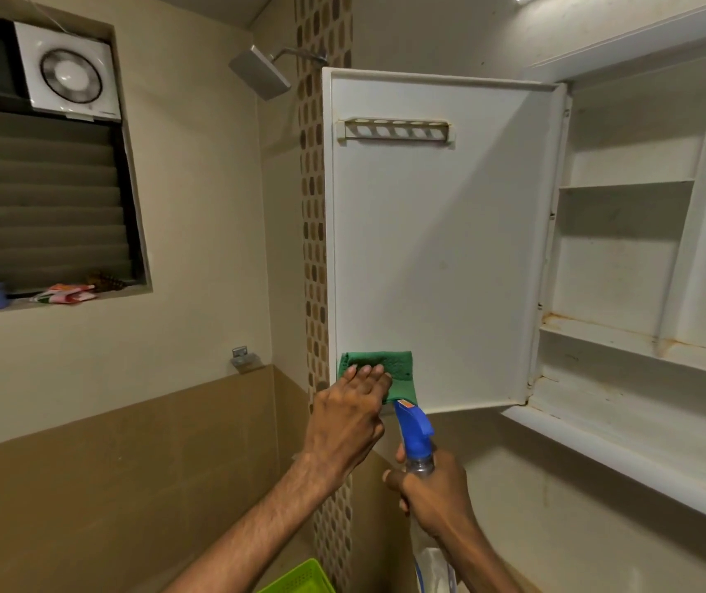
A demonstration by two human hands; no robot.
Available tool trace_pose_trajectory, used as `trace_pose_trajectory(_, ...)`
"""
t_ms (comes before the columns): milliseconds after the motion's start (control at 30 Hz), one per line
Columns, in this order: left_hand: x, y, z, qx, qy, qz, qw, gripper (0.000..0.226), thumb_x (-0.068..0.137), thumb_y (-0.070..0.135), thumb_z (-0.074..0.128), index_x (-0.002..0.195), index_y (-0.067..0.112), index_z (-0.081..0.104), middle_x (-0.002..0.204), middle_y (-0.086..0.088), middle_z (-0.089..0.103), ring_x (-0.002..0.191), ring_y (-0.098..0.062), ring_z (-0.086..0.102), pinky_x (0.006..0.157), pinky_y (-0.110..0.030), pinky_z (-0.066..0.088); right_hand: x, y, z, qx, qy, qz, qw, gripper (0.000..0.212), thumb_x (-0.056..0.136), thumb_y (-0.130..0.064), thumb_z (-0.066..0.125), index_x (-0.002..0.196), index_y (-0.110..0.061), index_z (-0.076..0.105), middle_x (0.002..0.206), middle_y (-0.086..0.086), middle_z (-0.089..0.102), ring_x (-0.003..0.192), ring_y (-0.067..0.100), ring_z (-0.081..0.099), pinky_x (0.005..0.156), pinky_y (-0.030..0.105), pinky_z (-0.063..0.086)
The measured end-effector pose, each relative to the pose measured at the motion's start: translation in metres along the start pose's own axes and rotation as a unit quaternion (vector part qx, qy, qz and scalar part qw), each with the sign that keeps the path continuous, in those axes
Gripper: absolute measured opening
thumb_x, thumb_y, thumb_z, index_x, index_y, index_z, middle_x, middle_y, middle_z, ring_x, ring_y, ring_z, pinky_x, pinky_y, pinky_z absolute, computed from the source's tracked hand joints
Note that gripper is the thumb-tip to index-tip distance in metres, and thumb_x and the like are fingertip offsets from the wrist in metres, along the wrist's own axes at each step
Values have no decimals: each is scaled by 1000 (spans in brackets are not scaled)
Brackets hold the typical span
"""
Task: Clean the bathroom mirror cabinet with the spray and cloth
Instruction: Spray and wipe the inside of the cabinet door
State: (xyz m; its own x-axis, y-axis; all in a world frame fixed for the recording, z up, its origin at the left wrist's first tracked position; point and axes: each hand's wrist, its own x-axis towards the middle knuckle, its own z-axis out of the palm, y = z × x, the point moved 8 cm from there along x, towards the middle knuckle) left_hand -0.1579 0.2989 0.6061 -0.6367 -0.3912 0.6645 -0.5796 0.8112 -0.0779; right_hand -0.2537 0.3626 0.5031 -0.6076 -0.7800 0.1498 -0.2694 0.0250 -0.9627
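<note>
A: where's the cloth (379, 370)?
B: lower middle of frame, left hand (349, 415) pressing it flat-fingered on the open door (437, 250); right hand (432, 492) wrapped round the spray (414, 434) just below

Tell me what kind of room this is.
A bathroom, most likely: a shower head juts from the tiled wall, an exhaust fan sits in the window, and an open wall cabinet hangs at the right.
</note>
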Motion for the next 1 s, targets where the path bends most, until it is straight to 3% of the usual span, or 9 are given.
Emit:
trace_pose_trajectory(167,-10,3,11,2,-29,18,999,61,54,13,77,114,16,69,117,0,68,109,-14,64,96,-29,49,-7,12,3,9,-7,10,1000,29,73,3,75,91,-18,66,55,3,60,43,16,54,49,29,50)
trace_pose_trajectory(333,-28,10,34,18,-80,46,996,67,48,19,81,113,12,69,116,-4,69,107,-15,65,93,-32,52,-20,37,6,20,-28,64,997,33,75,4,75,99,-17,65,66,7,63,43,13,54,47,23,50)
trace_pose_trajectory(567,-27,16,31,46,-25,17,998,58,48,15,83,105,11,73,106,-6,72,98,-18,69,88,-33,55,-31,49,-25,33,4,63,997,30,75,3,77,95,-16,65,57,6,60,44,15,55,49,28,51)
trace_pose_trajectory(667,-22,19,20,-18,-32,-69,997,36,65,17,71,101,19,71,92,1,74,84,-18,71,67,-30,56,-30,51,-49,33,43,55,997,30,74,0,79,92,-21,66,54,4,62,45,19,58,56,35,54)
trace_pose_trajectory(733,-12,28,5,-77,-3,-111,991,21,70,17,64,89,22,70,65,4,67,57,-12,65,49,-21,43,-28,53,-67,31,83,60,994,31,74,-2,79,93,-24,67,55,3,64,44,17,58,54,33,54)
trace_pose_trajectory(800,5,46,-13,-97,59,-95,989,23,68,18,68,91,22,70,57,5,63,46,-8,56,45,-17,31,-25,54,-88,39,127,69,989,33,74,-4,79,95,-27,68,59,5,66,44,15,59,51,30,53)
trace_pose_trajectory(867,29,72,-19,-109,103,-33,988,39,68,12,65,106,17,68,78,2,71,63,-12,64,49,-21,43,-21,53,-108,41,161,69,984,33,73,-7,79,95,-29,68,62,7,68,44,15,60,52,30,53)
trace_pose_trajectory(933,53,103,-16,-118,127,57,983,48,70,2,56,117,11,64,109,-5,70,98,-21,66,75,-32,56,-16,50,-124,39,178,67,981,32,73,-10,80,95,-30,69,61,7,68,45,17,60,55,32,55)
trace_pose_trajectory(1000,75,132,0,-99,115,156,976,49,77,-3,53,124,8,60,125,-10,63,118,-25,57,101,-37,46,-11,49,-137,38,190,70,979,31,72,-11,80,95,-29,69,61,7,67,44,18,60,54,32,54)
